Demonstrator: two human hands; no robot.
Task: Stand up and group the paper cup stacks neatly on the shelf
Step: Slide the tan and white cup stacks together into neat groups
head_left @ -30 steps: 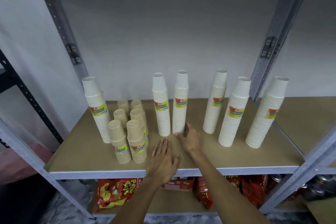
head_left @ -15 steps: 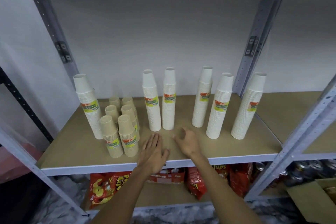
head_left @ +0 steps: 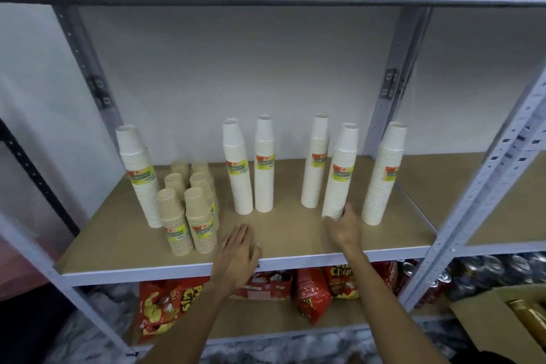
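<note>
1. Paper cup stacks (head_left: 264, 165) all stand on the shelf (head_left: 289, 233): six tall white ones in a loose row, plus the short brown stacks (head_left: 189, 207), which are clustered tight at the left.
2. Spacing is the fault, not posture. The middle pair stand just beside each other, while the three to their right stand apart. The leftmost white stack (head_left: 139, 180) sits alone beyond the brown cluster.
3. Right grip (head_left: 344, 224) is at the foot of the fifth white stack (head_left: 339, 171), counting from the left. Fingers curl round its base with the thumb up the near side. It's a little blurred, but I read it as grasping that stack.
4. Left grip (head_left: 239, 248) is released — fingers straight, flat over the shelf's front edge, holding nothing and well apart from any stack.
5. Step in hand, as I judge it: draw the fifth stack in toward the fourth white stack (head_left: 316, 162) to close that gap.
6. To do it well:
   - Keep the hold low and slide the base along the board rather than lifting. A column this tall will likely sway or buckle if it's carried by its foot.
   - Bring the left grip up to steady the upper half.
   - Move slowly and stop once the sides touch.
   - Watch the forearm — the far-right white stack (head_left: 384, 174) is near and could be knocked over.
7. Below are snack bags (head_left: 313, 295) and cans (head_left: 472, 275), which are no part of this job.
</note>
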